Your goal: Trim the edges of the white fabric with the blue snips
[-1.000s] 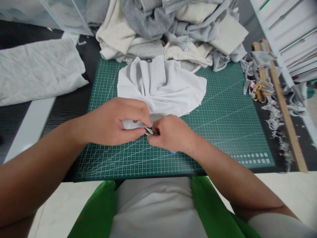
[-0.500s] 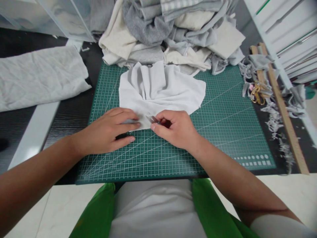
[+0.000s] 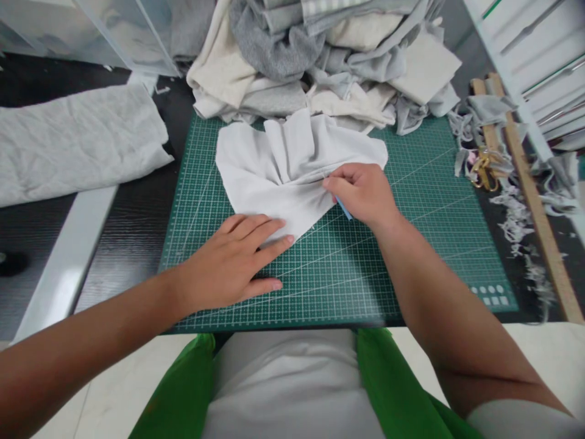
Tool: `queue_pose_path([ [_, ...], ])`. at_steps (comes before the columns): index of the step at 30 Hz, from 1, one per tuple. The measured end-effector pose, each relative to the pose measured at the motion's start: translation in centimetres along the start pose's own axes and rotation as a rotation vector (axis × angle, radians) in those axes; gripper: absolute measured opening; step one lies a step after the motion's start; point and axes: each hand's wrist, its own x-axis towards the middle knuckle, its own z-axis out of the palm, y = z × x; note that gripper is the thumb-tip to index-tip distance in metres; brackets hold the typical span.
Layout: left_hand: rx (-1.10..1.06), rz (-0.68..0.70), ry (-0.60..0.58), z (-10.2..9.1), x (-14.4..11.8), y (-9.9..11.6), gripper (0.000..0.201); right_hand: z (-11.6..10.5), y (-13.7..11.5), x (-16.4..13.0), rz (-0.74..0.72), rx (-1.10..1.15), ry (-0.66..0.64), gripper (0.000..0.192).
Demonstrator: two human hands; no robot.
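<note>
White cloth (image 3: pixel 256 195), as seen in the head view, is spread on a green cutting mat (image 3: pixel 338 274), its upper part gathered into raised folds and its lower part narrowed to a corner. Little room is left behind it, where the folds are set close against a fabric pile (image 3: pixel 274 58); whether the two touch cannot be told. Bare mat is left along the front edge and to the cloth's right, with a narrower band at its left. Beyond the mat's left edge, a folded grey cloth (image 3: pixel 77 143) is laid on the dark tabletop (image 3: pixel 123 244), well apart. The right edge is bordered by wooden strips (image 3: pixel 539 207), fabric scraps (image 3: pixel 489 110), loose threads (image 3: pixel 516 228) and gold-coloured scissors (image 3: pixel 484 167).

Nothing is gripped by the left hand (image 3: pixel 235 259): its fingers are spread flat, the fingertips rested on the cloth's lower corner and the thumb held out over the mat. A slim blue-ended tool (image 3: pixel 343 208) is pinched by the right hand (image 3: pixel 361 192) at the cloth's right side, the blue end pointed toward the front; its tip is mostly hidden.

White grid lines, circles and squares are printed on the mat; finer marks are too small to be read.
</note>
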Motion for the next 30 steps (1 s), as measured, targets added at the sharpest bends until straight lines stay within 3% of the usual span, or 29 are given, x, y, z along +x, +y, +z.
queue_pose_path([
  [3, 0.029, 0.014, -0.016, -0.2, 1.3, 1.5, 0.067, 0.2, 0.9, 1.2, -0.065, 0.026, 0.003, 0.023],
  [6, -0.012, 0.037, 0.041, -0.4, 2.7, 1.6, 0.062, 0.8, 1.3, 1.9, -0.153, 0.103, 0.011, 0.021],
  [9, -0.103, 0.111, 0.124, -0.5, 4.3, 0.2, 0.04, 1.1, 1.5, 2.1, -0.196, 0.183, -0.027, 0.019],
  [12, -0.11, 0.153, 0.21, -0.3, 5.9, -1.7, 0.035, 1.1, 1.7, 2.0, -0.179, 0.291, -0.047, 0.019],
  [17, -0.135, 0.232, 0.111, 0.8, 7.0, -3.6, 0.037, 0.7, 1.2, 1.4, -0.201, 0.457, -0.069, 0.021],
  [20, -0.078, 0.174, 0.043, 1.1, 6.8, -3.9, 0.049, -0.2, 0.0, 0.1, -0.257, 0.356, -0.036, 0.019],
  [24, -0.009, 0.058, 0.041, 1.2, 6.3, -4.4, 0.055, -1.5, -1.1, -2.4, -0.356, 0.19, -0.117, 0.028],
  [27, 0.008, -0.05, 0.057, 1.2, 6.0, -4.7, 0.055, -1.6, -0.6, -3.5, -0.465, 0.002, -0.178, 0.028],
  [30, 0.0, -0.106, 0.063, 1.3, 5.9, -4.7, 0.055, -1.2, 0.3, -3.7, -0.461, -0.208, -0.222, 0.026],
])
